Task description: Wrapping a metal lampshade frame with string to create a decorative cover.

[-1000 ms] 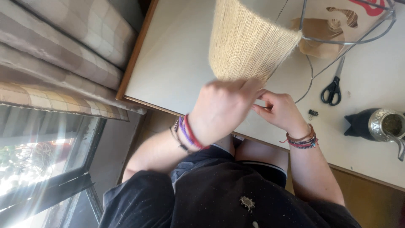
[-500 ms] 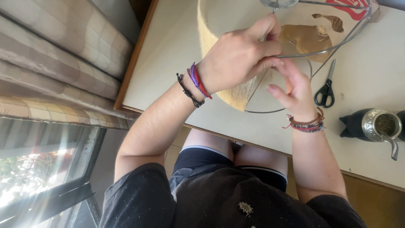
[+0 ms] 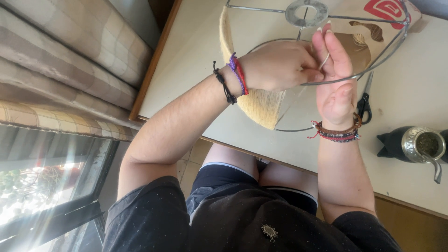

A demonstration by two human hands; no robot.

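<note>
A wire lampshade frame [image 3: 373, 60], partly wrapped in pale yellow twine [image 3: 261, 105], stands tipped on a white table [image 3: 196, 56]. My left hand [image 3: 280, 65] is closed inside the frame, pinching a strand of twine at the wire rim. My right hand [image 3: 333, 77] is raised beside it, fingers extended, with the strand running between its fingertips. Both wrists wear cord bracelets. A round metal fitting [image 3: 307, 12] sits at the frame's centre.
Black-handled scissors [image 3: 364, 105] lie right of the frame. A metal cup with a straw [image 3: 422, 144] stands in a dark holder near the table's front edge. A brown paper bag [image 3: 368, 28] lies behind the frame. Checked curtains [image 3: 60, 60] and a window are at left.
The frame has been tipped and turned so its open wire ring faces me. Both hands have moved up and into the frame, closing in on the twine at the rim.
</note>
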